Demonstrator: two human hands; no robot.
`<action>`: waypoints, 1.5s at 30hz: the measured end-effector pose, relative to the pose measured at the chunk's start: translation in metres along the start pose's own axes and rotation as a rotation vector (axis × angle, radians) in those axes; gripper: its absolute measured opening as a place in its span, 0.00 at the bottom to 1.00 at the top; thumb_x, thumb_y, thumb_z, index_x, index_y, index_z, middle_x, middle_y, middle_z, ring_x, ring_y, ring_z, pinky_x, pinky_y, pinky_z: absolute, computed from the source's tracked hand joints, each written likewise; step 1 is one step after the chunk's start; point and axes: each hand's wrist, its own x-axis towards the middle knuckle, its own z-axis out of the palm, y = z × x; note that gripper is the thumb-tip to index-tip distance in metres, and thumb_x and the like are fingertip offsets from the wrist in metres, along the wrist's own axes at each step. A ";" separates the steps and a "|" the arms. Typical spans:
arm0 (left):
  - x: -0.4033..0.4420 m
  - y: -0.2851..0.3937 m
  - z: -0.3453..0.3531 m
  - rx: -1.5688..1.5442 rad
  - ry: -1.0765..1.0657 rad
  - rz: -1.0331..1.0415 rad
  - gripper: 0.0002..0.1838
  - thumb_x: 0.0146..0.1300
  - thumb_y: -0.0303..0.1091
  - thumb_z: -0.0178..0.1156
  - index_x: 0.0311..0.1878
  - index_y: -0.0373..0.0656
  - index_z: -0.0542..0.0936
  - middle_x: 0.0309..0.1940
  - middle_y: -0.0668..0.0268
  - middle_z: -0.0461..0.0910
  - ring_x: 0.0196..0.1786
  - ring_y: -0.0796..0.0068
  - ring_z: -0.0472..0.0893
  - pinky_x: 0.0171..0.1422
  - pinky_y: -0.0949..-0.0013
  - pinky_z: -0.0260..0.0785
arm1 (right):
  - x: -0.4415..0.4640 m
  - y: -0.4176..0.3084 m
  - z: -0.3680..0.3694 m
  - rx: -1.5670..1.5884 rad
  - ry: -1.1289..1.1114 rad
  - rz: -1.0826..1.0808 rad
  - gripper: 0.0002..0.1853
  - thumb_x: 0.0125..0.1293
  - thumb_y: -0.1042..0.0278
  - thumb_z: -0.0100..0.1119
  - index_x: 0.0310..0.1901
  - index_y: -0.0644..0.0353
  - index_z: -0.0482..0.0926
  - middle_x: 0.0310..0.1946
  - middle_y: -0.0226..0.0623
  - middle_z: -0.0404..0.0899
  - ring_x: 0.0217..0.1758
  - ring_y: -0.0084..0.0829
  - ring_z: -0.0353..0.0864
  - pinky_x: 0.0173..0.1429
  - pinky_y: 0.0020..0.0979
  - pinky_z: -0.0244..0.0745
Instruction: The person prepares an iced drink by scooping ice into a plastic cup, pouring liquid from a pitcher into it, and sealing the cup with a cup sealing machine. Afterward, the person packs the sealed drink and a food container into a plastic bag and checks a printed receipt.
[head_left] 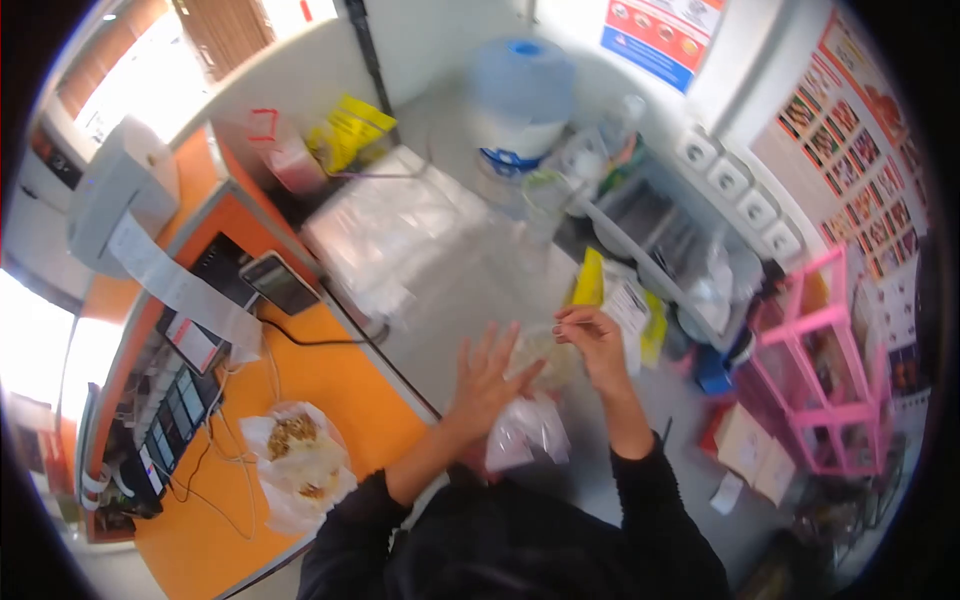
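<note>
My left hand [485, 385] is spread flat with its fingers apart, over the grey counter and beside a blurred, see-through plastic bag [545, 362]. To the right of that bag, my right hand [598, 345] is closed in a pinch. Something small and thin shows at its fingertips, too blurred to name. Just below my hands lies a shiny whitish plastic bag [528, 432], close to my body. Beyond my right hand are a yellow packet [588, 278] and a white printed label [627, 312].
A stack of clear plastic bags [385, 225] covers the back left of the counter. Farther back stands a water bottle [522, 90]. A grey tray [655, 245] and a pink rack [815, 370] are on the right. The orange desk [375, 400] holds a phone [279, 283] and wrapped food [300, 455].
</note>
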 end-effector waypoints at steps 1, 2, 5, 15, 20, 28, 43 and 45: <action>0.002 0.000 -0.001 0.057 -0.047 0.052 0.27 0.56 0.44 0.58 0.62 0.64 0.71 0.70 0.61 0.57 0.70 0.52 0.58 0.67 0.36 0.42 | -0.016 0.012 -0.003 -0.040 -0.006 -0.012 0.04 0.60 0.78 0.57 0.37 0.63 0.76 0.37 0.37 0.80 0.37 0.24 0.79 0.43 0.24 0.74; 0.003 -0.001 -0.002 0.123 -0.089 0.107 0.27 0.55 0.43 0.58 0.61 0.63 0.72 0.70 0.61 0.57 0.70 0.51 0.57 0.68 0.36 0.41 | -0.028 0.018 -0.003 -0.075 -0.018 -0.029 0.05 0.59 0.79 0.57 0.37 0.63 0.76 0.36 0.37 0.80 0.38 0.24 0.79 0.45 0.24 0.74; -0.004 -0.009 0.003 0.187 -0.136 0.217 0.25 0.53 0.42 0.61 0.58 0.64 0.75 0.66 0.66 0.63 0.70 0.55 0.58 0.69 0.41 0.37 | -0.049 0.018 0.001 -0.117 0.027 0.009 0.02 0.59 0.79 0.58 0.35 0.63 0.77 0.35 0.33 0.80 0.41 0.21 0.78 0.45 0.24 0.73; 0.004 -0.006 -0.001 -0.145 -0.082 0.254 0.23 0.53 0.36 0.58 0.56 0.54 0.76 0.55 0.70 0.75 0.63 0.68 0.68 0.62 0.57 0.50 | -0.087 0.014 0.013 -0.922 -0.012 -0.833 0.10 0.51 0.82 0.60 0.37 0.62 0.80 0.37 0.42 0.80 0.39 0.39 0.80 0.43 0.32 0.75; 0.006 -0.014 0.004 -0.135 -0.070 0.303 0.28 0.48 0.34 0.64 0.57 0.53 0.75 0.56 0.73 0.75 0.63 0.70 0.69 0.62 0.57 0.50 | -0.066 -0.018 0.013 -0.948 0.177 -0.627 0.13 0.50 0.80 0.62 0.40 0.61 0.81 0.37 0.40 0.80 0.38 0.39 0.80 0.42 0.34 0.75; -0.002 -0.015 0.003 -0.063 -0.055 0.256 0.28 0.54 0.38 0.59 0.61 0.51 0.72 0.64 0.66 0.67 0.67 0.65 0.63 0.64 0.51 0.48 | -0.036 -0.043 -0.013 -0.961 -0.106 -0.576 0.09 0.51 0.78 0.63 0.36 0.60 0.82 0.36 0.37 0.81 0.36 0.36 0.80 0.41 0.31 0.74; 0.001 -0.006 -0.027 0.000 -0.042 0.161 0.18 0.50 0.34 0.60 0.47 0.44 0.77 0.44 0.60 0.73 0.50 0.62 0.72 0.51 0.59 0.61 | -0.066 -0.003 0.037 -0.997 -0.180 -0.437 0.05 0.48 0.73 0.63 0.30 0.61 0.81 0.31 0.38 0.74 0.38 0.36 0.75 0.42 0.33 0.71; -0.002 -0.013 -0.016 -0.153 -0.342 0.011 0.19 0.49 0.35 0.61 0.47 0.41 0.77 0.45 0.59 0.75 0.50 0.60 0.75 0.48 0.61 0.66 | -0.064 -0.006 0.030 -0.994 -0.262 -0.345 0.06 0.48 0.74 0.63 0.30 0.62 0.80 0.33 0.39 0.75 0.40 0.37 0.75 0.44 0.32 0.71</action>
